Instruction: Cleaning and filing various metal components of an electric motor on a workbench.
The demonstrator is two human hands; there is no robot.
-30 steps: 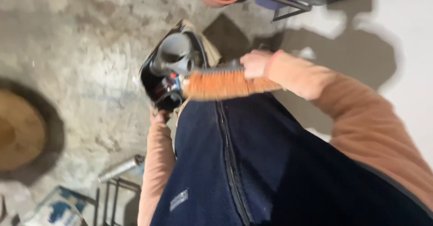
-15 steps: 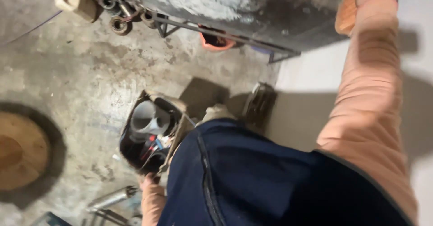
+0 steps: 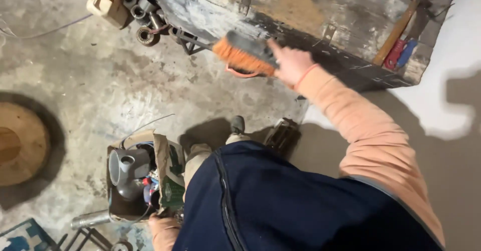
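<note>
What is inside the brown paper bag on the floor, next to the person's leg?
Inside the paper bag lie a grey pipe fitting and small red and blue items. Anything beneath them is covered. The left hand is at the bag's lower edge.

The right hand (image 3: 290,63) swung out from the body and carried the orange-bristled hand brush (image 3: 244,54) up to the worn, paint-smeared workbench (image 3: 300,10); half a second earlier that arm had pointed up out of view. The brown paper bag holding grey plastic pipe fittings (image 3: 135,173) dropped lower at the person's left side.
</note>
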